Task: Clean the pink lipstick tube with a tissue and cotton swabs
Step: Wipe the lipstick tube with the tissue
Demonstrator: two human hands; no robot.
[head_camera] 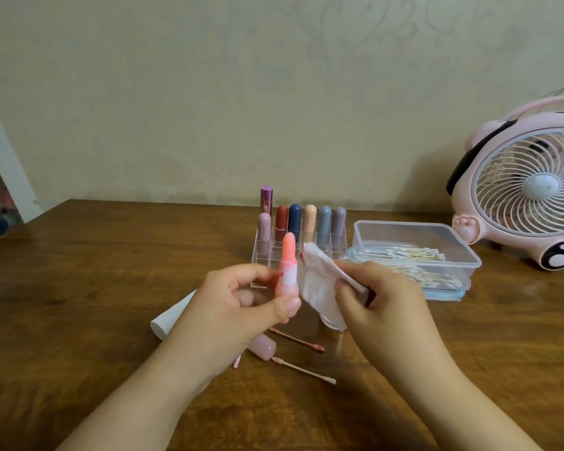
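Left grip (241, 301) – one lipstick (287, 268), right grip (368, 294) – one tissue (319, 288), two used swabs (302, 367)

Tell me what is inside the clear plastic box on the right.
The plastic box holds loose cotton swabs with white tips and pale sticks, lying mostly sideways. The right hand covers its near left corner, so anything there is hidden.

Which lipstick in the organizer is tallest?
The metallic purple lipstick at the rack's back-left corner; flat-topped and shiny, it rises above the matte round-capped ones like the navy lipstick.
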